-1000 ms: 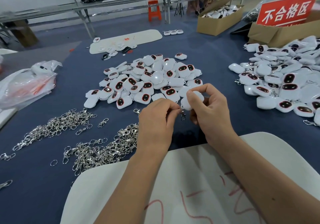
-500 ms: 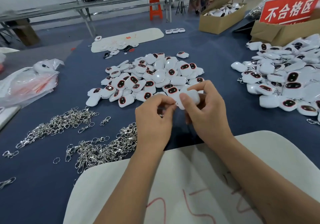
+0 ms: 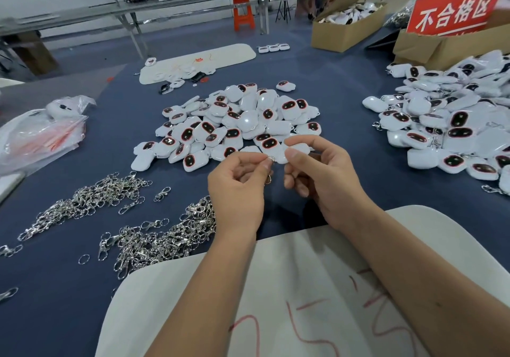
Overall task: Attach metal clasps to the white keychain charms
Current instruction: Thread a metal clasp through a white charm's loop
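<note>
My right hand (image 3: 324, 176) pinches a white keychain charm (image 3: 296, 148) between thumb and forefinger, above the blue table. Just left of it, my left hand (image 3: 238, 188) pinches a small metal clasp (image 3: 269, 170); its ring touches the charm's edge and its hook hangs below my fingers. Behind both hands lies a heap of white charms with dark, red-rimmed faces (image 3: 237, 127). Two heaps of loose silver clasps lie to the left: one near my left wrist (image 3: 165, 235), one farther left (image 3: 85, 199).
A second heap of charms, some with clasps on, fills the right side (image 3: 447, 119). A white board with red marks (image 3: 276, 301) lies under my forearms. Cardboard boxes (image 3: 345, 25) and a red sign (image 3: 455, 11) stand at the back right; a plastic bag (image 3: 41, 136) lies left.
Both hands have risen a little and come closer to the charm heap. The charm has turned in my right fingers, and the clasp's ring now meets its edge.
</note>
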